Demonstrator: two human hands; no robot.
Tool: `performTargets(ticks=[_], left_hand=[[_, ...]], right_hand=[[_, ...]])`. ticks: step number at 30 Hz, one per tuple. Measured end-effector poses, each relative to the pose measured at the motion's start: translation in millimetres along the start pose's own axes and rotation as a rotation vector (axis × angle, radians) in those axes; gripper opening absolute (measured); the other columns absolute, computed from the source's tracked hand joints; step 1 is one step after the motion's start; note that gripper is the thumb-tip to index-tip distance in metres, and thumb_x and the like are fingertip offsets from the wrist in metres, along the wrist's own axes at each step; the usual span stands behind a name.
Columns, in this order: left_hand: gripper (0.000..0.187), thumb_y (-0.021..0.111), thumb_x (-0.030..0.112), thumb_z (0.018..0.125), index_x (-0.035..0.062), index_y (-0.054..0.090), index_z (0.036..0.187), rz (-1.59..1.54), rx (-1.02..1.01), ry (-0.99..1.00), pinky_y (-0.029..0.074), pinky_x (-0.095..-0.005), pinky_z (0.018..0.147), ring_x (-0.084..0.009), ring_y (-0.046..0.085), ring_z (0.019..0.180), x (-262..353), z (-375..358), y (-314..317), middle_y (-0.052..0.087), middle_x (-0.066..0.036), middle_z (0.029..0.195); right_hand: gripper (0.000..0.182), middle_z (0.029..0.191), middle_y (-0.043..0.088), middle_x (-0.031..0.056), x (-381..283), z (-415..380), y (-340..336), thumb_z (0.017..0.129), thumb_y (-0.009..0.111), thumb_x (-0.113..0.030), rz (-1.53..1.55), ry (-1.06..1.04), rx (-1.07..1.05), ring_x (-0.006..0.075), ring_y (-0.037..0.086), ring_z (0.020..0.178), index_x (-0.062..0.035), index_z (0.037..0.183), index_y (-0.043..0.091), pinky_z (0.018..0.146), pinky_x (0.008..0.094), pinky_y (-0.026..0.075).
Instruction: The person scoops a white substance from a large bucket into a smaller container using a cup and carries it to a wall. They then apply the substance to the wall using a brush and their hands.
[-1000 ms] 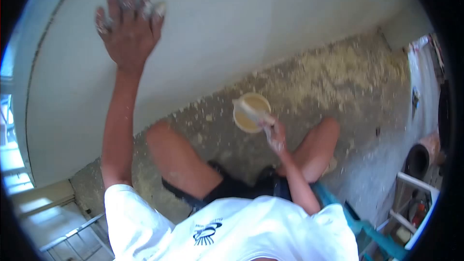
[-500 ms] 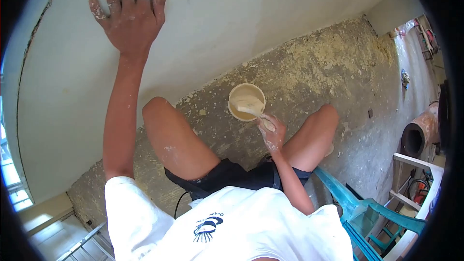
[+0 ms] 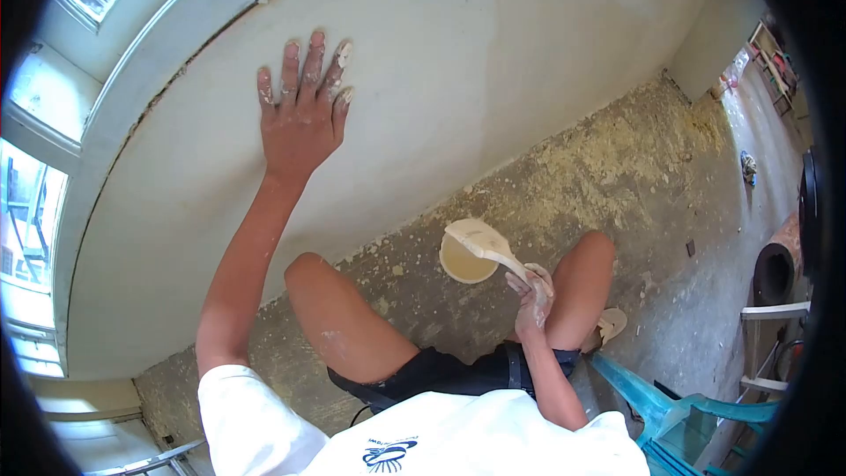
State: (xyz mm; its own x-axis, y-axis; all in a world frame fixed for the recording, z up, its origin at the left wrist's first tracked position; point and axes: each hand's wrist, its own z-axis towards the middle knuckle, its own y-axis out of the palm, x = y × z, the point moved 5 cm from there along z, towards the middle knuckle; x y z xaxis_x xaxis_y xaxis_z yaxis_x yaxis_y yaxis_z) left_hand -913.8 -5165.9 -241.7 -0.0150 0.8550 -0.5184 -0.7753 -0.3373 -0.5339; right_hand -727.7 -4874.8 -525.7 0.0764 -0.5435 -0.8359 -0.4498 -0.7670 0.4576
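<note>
My left hand (image 3: 302,128) lies flat against the pale wall (image 3: 414,70), fingers spread and specked with whitish paint. Nothing is in it. My right hand (image 3: 534,298) is closed around the handle of a broad paintbrush (image 3: 480,236), coated in cream paint. The brush head is above the rim of a small round bucket (image 3: 470,270), which stands on the floor between my knees. Pale liquid shows inside the bucket; the brush hides part of its opening.
The grey floor (image 3: 423,308) is spattered with cream paint, thickest along the wall's foot. A teal plastic chair (image 3: 652,405) stands at lower right. Farther right are a large rolled tube (image 3: 777,269) and a white frame (image 3: 775,311). Windows (image 3: 31,220) are at the left.
My right hand has lifted the paintbrush out of the bucket to above its rim. My view has shifted, showing more of the windows. My left hand stays spread on the wall.
</note>
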Motion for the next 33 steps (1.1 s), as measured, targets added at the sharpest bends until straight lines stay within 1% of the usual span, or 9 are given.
performTargets(ticks=[3, 7, 8, 13, 17, 29, 30, 31, 33], left_hand=[[0.046, 0.041, 0.04, 0.085, 0.0255, 0.042, 0.129, -0.012, 0.036, 0.118, 0.009, -0.0481, 0.105, -0.0243, 0.02, 0.131, -8, 2, -7, 0.027, -0.001, 0.141], [0.045, 0.041, 0.04, 0.085, 0.0272, 0.043, 0.128, 0.011, 0.049, 0.136, 0.01, -0.0468, 0.105, -0.0223, 0.02, 0.131, -7, 4, -9, 0.027, 0.0, 0.141], [0.045, 0.041, 0.04, 0.085, 0.0281, 0.042, 0.128, 0.01, -0.009, 0.208, 0.011, -0.0467, 0.105, -0.022, 0.021, 0.131, -5, 3, -8, 0.027, 0.001, 0.141], [0.046, 0.042, 0.038, 0.084, 0.0289, 0.041, 0.129, 0.021, -0.056, 0.327, 0.013, -0.0466, 0.105, -0.0214, 0.021, 0.13, 1, 1, -7, 0.027, 0.002, 0.141], [0.046, 0.045, 0.035, 0.083, 0.0298, 0.041, 0.128, 0.007, -0.061, 0.301, 0.013, -0.0478, 0.104, -0.0211, 0.02, 0.131, 2, 0, -6, 0.025, 0.003, 0.142], [0.05, 0.051, 0.028, 0.079, 0.0314, 0.042, 0.127, -0.044, -0.071, 0.299, 0.013, -0.0489, 0.104, -0.0203, 0.019, 0.131, 1, -1, -5, 0.025, 0.003, 0.142], [0.049, 0.051, 0.028, 0.078, 0.0313, 0.044, 0.126, -0.04, -0.081, 0.298, 0.013, -0.049, 0.104, -0.0201, 0.019, 0.131, 1, -1, -5, 0.026, 0.003, 0.141], [0.049, 0.051, 0.028, 0.078, 0.0313, 0.044, 0.126, -0.039, -0.078, 0.293, 0.013, -0.049, 0.104, -0.0201, 0.019, 0.131, 2, -1, -5, 0.026, 0.003, 0.141], [0.048, 0.051, 0.028, 0.078, 0.0307, 0.046, 0.125, -0.052, -0.062, 0.298, 0.014, -0.0488, 0.104, -0.0201, 0.021, 0.131, 1, 0, -6, 0.027, 0.003, 0.141]], right_hand=[[0.036, 0.105, 0.056, 0.0137, -23, 0, 7, 0.084, 0.049, -0.023, 0.148, -0.063, -0.057, 0.0266, 0.06, 0.089, 0.0015, 0.11, 0.047, 0.078, 0.032, 0.049], [0.039, 0.11, 0.054, 0.0136, -59, 6, 37, 0.086, 0.046, -0.028, 0.422, -0.001, -0.138, 0.0243, 0.056, 0.099, -0.001, 0.113, 0.045, 0.084, 0.0317, 0.045], [0.038, 0.112, 0.054, 0.0122, -65, 10, 43, 0.087, 0.046, -0.028, 0.459, 0.01, -0.161, 0.0228, 0.055, 0.101, -0.0027, 0.115, 0.045, 0.084, 0.0314, 0.045], [0.034, 0.112, 0.055, 0.0116, -105, 25, 93, 0.088, 0.046, -0.023, 0.599, -0.028, -0.216, 0.0216, 0.055, 0.101, -0.0034, 0.116, 0.045, 0.084, 0.0315, 0.046], [0.032, 0.11, 0.055, 0.0152, -133, 37, 140, 0.087, 0.048, -0.02, 0.669, -0.075, -0.268, 0.0229, 0.055, 0.103, -0.0045, 0.115, 0.047, 0.084, 0.0323, 0.046], [0.033, 0.107, 0.055, 0.0231, -193, 62, 221, 0.086, 0.05, -0.015, 0.599, -0.262, -0.422, 0.0264, 0.059, 0.096, 0.0009, 0.115, 0.047, 0.08, 0.0305, 0.049], [0.035, 0.104, 0.058, 0.0209, -188, 66, 223, 0.085, 0.053, -0.017, 0.579, -0.259, -0.378, 0.0248, 0.062, 0.089, 0.0015, 0.115, 0.048, 0.072, 0.0281, 0.049], [0.035, 0.104, 0.058, 0.0209, -186, 68, 222, 0.085, 0.053, -0.017, 0.577, -0.261, -0.383, 0.0248, 0.062, 0.089, 0.0015, 0.115, 0.048, 0.072, 0.0281, 0.049], [0.038, 0.101, 0.06, 0.0176, -180, 67, 213, 0.084, 0.056, -0.019, 0.362, -0.275, -0.311, 0.0212, 0.064, 0.079, 0.0023, 0.114, 0.05, 0.063, 0.0252, 0.047]])
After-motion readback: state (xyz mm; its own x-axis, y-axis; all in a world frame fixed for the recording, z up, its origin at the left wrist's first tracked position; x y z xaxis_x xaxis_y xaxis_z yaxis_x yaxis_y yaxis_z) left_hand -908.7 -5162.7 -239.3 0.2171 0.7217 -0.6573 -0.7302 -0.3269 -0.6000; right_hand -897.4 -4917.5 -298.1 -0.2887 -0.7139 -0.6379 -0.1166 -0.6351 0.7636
